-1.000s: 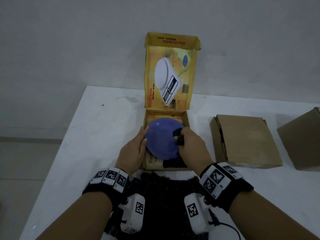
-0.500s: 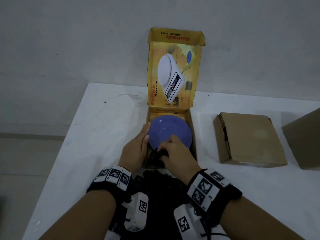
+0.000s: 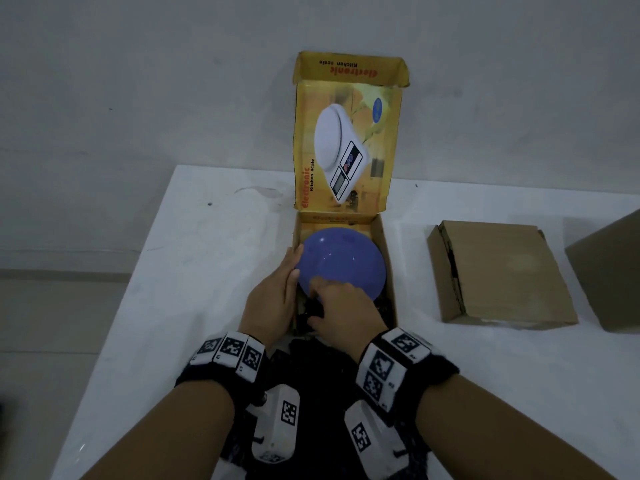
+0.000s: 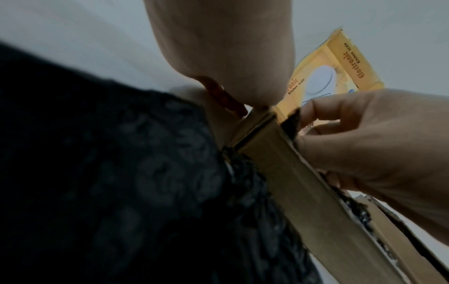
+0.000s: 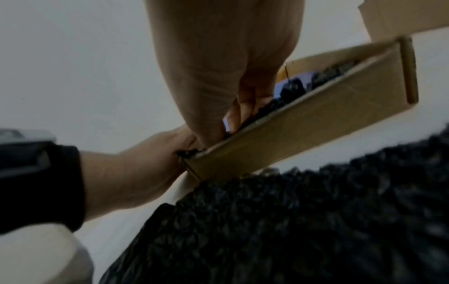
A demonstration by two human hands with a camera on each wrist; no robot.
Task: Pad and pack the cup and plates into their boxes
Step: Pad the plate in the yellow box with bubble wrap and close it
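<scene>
A blue plate [image 3: 343, 261] lies in the open yellow kitchen-scale box [image 3: 388, 265], its rounded underside turned up toward the head camera. The plate is round, so it shows no long axis of its own; it fills the box nearly wall to wall and sits toward the far end. The box's long axis runs away from the person, and its printed lid [image 3: 348, 147] stands upright at the far end against the wall.

The left hand [image 3: 273, 299] rests at the box's left side with fingers fairly straight, their tips touching the plate's left rim. The right hand [image 3: 341, 313] reaches into the near end of the box, fingers curled; the left wrist view shows them pinching black bubble wrap [image 4: 290, 123] at the box's near wall, and the right wrist view shows the fingers tucked down among the dark padding beside the plate's near edge.

More of the black bubble wrap [image 3: 311, 362] lies on the white table [image 3: 194, 271], just in front of the box and under both wrists. To the right stands a closed brown cardboard box [image 3: 502, 271], well apart from the yellow one, and the corner of another brown carton [image 3: 613, 271] shows at the right edge.
</scene>
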